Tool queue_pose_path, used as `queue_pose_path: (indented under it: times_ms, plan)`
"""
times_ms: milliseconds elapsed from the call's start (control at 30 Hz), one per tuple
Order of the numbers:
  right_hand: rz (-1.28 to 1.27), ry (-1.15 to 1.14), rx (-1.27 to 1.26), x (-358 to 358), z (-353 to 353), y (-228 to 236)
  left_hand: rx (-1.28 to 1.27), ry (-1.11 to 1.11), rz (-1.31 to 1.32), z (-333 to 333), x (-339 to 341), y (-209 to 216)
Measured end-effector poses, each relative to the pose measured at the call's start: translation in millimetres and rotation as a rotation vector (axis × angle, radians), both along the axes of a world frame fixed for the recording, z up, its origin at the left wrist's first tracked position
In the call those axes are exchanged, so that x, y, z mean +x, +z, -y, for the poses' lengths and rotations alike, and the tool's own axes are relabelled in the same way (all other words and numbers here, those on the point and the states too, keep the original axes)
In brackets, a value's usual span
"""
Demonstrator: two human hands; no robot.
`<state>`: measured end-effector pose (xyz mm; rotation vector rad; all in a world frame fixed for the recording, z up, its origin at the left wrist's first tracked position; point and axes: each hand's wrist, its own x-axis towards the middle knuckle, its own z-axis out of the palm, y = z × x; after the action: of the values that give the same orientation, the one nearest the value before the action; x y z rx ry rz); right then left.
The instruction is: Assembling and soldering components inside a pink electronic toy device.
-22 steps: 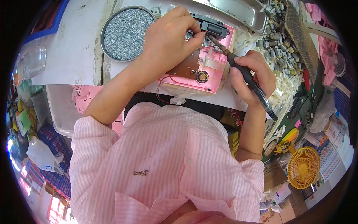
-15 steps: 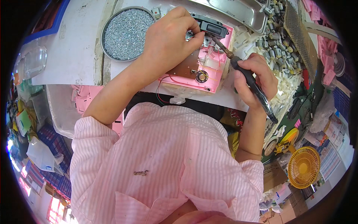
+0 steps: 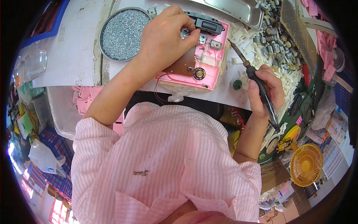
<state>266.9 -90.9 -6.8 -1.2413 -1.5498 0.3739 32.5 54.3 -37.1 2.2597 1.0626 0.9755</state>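
1. Bright, fairly even light covers the flat white tabletop (image 3: 67, 56); shadows are soft.
2. The pale, barred window (image 3: 57, 210) at lower left is overexposed.
3. Glints mark the long silver metal tray (image 3: 238, 11) and slim black-handled soldering iron (image 3: 267, 104).
4. Fisheye curvature bends outer edges; corners fall black.

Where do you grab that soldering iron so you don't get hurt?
Probably by the soldering iron's black handle, from the lower right, where the right hand grips it. That thick, long handle slants down to the right; the thin metal shaft points up-left and might be hot.
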Motion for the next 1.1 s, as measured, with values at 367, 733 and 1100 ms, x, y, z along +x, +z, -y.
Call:
queue_pose_path:
  times_ms: [367,733,1100]
  plan:
    - [0.079,0.098,-0.097,-15.8,-26.2,-0.4,-0.142,-0.011,-0.062,2.9,2.4,25.4]
    - [0.124,0.105,-0.123,-23.2,-39.5,2.8,-0.106,-0.036,-0.013,-1.1,-0.6,11.1]
    - [0.151,0.104,-0.103,-22.3,-40.2,3.4,-0.057,-0.014,0.007,-2.4,-1.3,0.7]
